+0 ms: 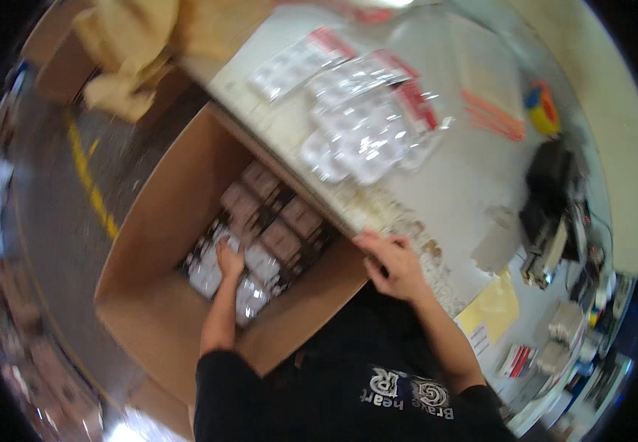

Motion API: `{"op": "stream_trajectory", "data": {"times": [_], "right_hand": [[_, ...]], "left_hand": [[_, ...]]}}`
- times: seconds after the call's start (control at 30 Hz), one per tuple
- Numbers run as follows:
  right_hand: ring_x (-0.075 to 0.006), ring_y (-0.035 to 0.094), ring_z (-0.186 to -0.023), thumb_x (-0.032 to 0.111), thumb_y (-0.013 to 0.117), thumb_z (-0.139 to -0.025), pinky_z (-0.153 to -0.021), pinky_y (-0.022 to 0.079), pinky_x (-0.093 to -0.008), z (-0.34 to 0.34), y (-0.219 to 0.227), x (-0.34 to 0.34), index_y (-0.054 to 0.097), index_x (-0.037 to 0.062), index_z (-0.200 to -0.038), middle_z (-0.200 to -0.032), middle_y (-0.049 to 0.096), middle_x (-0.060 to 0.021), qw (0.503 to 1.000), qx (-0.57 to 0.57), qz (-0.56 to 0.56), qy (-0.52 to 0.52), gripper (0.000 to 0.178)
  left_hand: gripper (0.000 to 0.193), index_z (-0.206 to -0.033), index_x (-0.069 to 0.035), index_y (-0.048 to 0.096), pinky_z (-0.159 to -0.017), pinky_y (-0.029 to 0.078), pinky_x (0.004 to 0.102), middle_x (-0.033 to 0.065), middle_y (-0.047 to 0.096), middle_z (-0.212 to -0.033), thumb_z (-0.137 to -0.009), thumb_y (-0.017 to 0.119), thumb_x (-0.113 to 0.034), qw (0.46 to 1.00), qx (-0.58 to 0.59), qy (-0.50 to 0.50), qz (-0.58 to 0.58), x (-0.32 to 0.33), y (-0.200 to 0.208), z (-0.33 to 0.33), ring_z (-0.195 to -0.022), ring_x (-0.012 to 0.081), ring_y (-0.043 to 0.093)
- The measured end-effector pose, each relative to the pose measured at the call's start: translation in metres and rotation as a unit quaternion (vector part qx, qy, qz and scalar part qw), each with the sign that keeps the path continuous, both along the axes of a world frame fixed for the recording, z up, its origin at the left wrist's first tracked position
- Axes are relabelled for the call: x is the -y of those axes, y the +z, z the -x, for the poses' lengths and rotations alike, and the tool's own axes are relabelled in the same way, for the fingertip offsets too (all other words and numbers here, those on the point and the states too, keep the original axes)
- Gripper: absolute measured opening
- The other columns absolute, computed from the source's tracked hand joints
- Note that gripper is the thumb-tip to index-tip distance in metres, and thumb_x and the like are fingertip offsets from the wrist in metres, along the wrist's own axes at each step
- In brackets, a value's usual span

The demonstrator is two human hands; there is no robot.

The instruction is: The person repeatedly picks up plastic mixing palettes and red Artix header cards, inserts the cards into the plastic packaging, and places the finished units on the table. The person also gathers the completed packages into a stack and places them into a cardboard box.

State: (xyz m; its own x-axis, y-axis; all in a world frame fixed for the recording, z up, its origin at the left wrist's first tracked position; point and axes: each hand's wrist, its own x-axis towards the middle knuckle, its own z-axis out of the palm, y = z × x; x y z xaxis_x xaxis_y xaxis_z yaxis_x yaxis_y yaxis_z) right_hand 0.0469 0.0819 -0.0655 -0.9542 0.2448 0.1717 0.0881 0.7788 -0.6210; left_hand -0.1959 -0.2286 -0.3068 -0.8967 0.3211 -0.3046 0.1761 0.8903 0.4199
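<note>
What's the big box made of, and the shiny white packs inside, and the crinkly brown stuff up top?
The big box looks like cardboard: dull, brown, stiff walls. The white packs seem wrapped in glossy plastic, since they glint, though they're blurry. The crinkly brown stuff is probably dull paper, judging by its creases.

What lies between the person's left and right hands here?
In the head view, shiny white packs, small brown boxes and the carton wall lie between the left hand and right hand.

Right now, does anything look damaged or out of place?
Yes: the tabletop beside the right hand has patchy, brownish marks along its edge, unlike its paler surface farther in; wear or stains, I can't tell.
</note>
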Motion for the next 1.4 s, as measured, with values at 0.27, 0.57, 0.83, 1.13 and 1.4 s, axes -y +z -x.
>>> {"op": "stream_trajectory", "data": {"times": [0.27, 0.57, 0.83, 1.13, 1.4], "right_hand": [[-0.0177, 0.062, -0.103, 0.003, 0.066, -0.072, -0.082, 0.040, -0.0330, 0.009, 0.012, 0.000, 0.059, 0.0089, -0.117, -0.116, 0.064, -0.0093, 1.000, 0.007, 0.004, -0.017, 0.046], [-0.0155, 0.065, -0.102, -0.001, 0.064, -0.069, -0.075, 0.039, -0.0319, 0.019, 0.007, 0.004, 0.064, 0.0103, -0.103, -0.101, 0.069, 0.0018, 0.997, 0.026, -0.030, -0.059, 0.036], [-0.0154, 0.065, -0.101, 0.004, 0.065, -0.065, -0.075, 0.038, -0.0314, 0.016, 0.006, -0.001, 0.064, 0.0081, -0.104, -0.099, 0.070, 0.0015, 0.997, 0.060, -0.034, -0.040, 0.039], [-0.0159, 0.064, -0.102, 0.008, 0.065, -0.065, -0.075, 0.038, -0.0315, 0.017, 0.006, -0.001, 0.064, 0.0070, -0.103, -0.095, 0.071, 0.0001, 0.997, 0.057, -0.039, -0.038, 0.037], [-0.0139, 0.062, -0.107, 0.009, 0.066, -0.066, -0.077, 0.038, -0.0314, 0.014, 0.006, -0.002, 0.063, 0.0079, -0.106, -0.099, 0.071, 0.0016, 0.997, 0.060, -0.033, -0.030, 0.040]], "left_hand": [[0.111, -0.144, 0.003, 0.012, -0.108, 0.032, 0.0427, 0.0298, 0.035, -0.139, -0.070, 0.073, -0.050, 0.949, 0.214, 0.217, 0.087, 0.020, -0.131, -0.090, -0.130, 0.0408, 0.037], [0.129, -0.139, 0.009, 0.024, -0.107, 0.032, 0.0417, 0.0304, 0.041, -0.133, -0.044, 0.089, -0.049, 0.902, 0.347, 0.241, 0.092, 0.025, -0.174, -0.074, -0.125, 0.0387, 0.041], [0.094, -0.110, 0.013, 0.051, -0.093, 0.043, 0.0434, 0.0266, 0.055, -0.114, -0.048, 0.086, -0.047, 0.963, 0.118, 0.242, -0.003, 0.043, -0.135, -0.035, -0.103, 0.0390, 0.054], [0.106, -0.117, 0.018, 0.041, -0.083, 0.050, 0.0385, 0.0218, 0.064, -0.092, -0.049, 0.086, -0.049, 0.949, 0.168, 0.260, 0.056, 0.080, -0.133, 0.072, -0.080, 0.0330, 0.063], [0.102, -0.127, 0.009, 0.039, -0.095, 0.042, 0.0422, 0.0233, 0.053, -0.121, -0.054, 0.089, -0.044, 0.924, 0.009, 0.381, 0.017, 0.008, -0.204, 0.074, -0.106, 0.0397, 0.053]]}}
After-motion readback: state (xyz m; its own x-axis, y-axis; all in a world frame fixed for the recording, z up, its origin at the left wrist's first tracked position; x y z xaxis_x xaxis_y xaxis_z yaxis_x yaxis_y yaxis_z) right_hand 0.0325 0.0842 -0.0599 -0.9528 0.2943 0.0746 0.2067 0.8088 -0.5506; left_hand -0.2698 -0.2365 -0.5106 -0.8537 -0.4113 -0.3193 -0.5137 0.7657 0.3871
